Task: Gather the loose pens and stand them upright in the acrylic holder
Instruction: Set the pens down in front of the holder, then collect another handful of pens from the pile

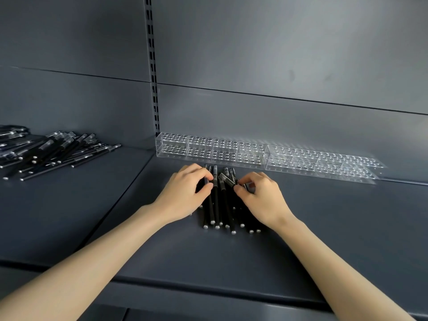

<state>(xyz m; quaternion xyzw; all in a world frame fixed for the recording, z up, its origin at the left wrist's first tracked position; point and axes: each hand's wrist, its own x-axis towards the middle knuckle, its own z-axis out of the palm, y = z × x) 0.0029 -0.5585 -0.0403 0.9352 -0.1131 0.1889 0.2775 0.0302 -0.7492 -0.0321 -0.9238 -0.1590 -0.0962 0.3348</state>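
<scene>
Right now both hands are down on the dark grey metal shelf (324, 228), in the middle of the frame, working at a bundle of slim black pens with silver end caps (217, 205). The pens lie flat, side by side and partly stacked. Their silver ends point toward the bottom of the frame and their tips toward the back. One pen near the top of the bundle lies at a slant across the others.

The left hand (185, 191) covers the left side of the bundle, its fingers (203, 173) curled over and the thumb closing against them on the upper parts of the pens. The right hand (259, 193) sits on the right side, with thumb and forefinger pinched together on the pens near their tips, by the slanted one.

Just behind the bundle, against the grey back panel (278, 54), stands a long clear acrylic holder with rows of round holes (208, 149). A second clear holder of the same kind (324, 161) sits end to end with it, running toward the right of the frame. No pens stand in either one.

At the far left of the frame a loose heap of more black pens (51, 149) lies on the neighbouring shelf section, well apart from the hands. A slotted metal upright (152, 66) runs down the back wall above the left end of the holders.
</scene>
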